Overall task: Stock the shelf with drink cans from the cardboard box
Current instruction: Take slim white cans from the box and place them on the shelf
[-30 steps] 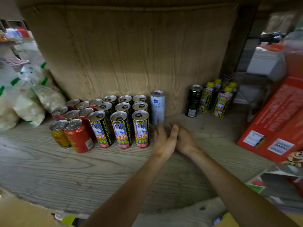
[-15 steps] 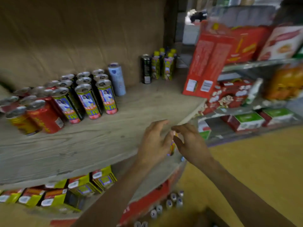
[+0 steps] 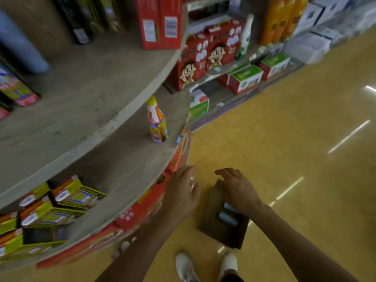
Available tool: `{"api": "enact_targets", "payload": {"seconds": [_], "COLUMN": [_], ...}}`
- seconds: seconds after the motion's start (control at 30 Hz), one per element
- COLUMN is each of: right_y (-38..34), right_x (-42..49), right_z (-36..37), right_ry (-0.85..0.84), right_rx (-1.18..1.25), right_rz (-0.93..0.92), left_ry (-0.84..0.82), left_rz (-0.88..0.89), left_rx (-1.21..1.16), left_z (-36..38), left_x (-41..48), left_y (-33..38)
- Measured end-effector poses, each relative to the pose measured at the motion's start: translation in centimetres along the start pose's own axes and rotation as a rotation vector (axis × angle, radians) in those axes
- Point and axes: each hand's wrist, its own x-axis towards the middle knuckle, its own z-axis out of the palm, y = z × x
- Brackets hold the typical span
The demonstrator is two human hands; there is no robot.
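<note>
Shoes (image 3: pixel 186 267) in white stood on the yellow floor (image 3: pixel 295 149), nearest of all and below both hands. Just beyond them the cardboard box (image 3: pixel 221 231) sat on the floor, and two pale blue cans (image 3: pixel 227 218) were visible inside it. The right hand (image 3: pixel 238 188) hovered over the far end of the box with its fingers relaxed and spread, and it held nothing. The left hand (image 3: pixel 183 190) was beside it, to the left of the box, also with loose, nearly straight fingers. Something small and shiny showed near its fingertips, but I could not tell what it was. Beyond the left hand, the lower shelf (image 3: pixel 126 159) carried one bottle (image 3: pixel 156 123) with a yellow cap, standing upright. On the same shelf, to the left of the left hand, lay yellow cartons (image 3: pixel 67 200). Farther and higher, the upper shelf (image 3: pixel 85 88) carried blurred drink cans (image 3: pixel 18 90) at its left side. Red boxes (image 3: pixel 160 21) stood far beyond both hands.
</note>
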Motion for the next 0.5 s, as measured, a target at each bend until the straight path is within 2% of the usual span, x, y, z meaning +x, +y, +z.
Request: {"api": "enact_targets", "payload": {"seconds": [0.17, 0.27, 0.5], "right_y": [6.4, 10.1, 17.6], "right_x": [-2.9, -4.0, -4.2], "right_z": [3.8, 6.5, 11.6], "right_ry": [-0.116, -0.187, -0.245], "right_rx": [0.025, 0.061, 0.119], "right_rz": [0.088, 0.131, 0.211], "left_ry": [-0.185, -0.271, -0.37], "left_rz": [-0.084, -0.162, -0.309], "left_rx": [0.101, 0.083, 0.045], "left_z": [7.9, 12.8, 23.5], "left_x": [-0.6, -1.0, -0.1], "left_y": [-0.8, -0.6, -1.9]}}
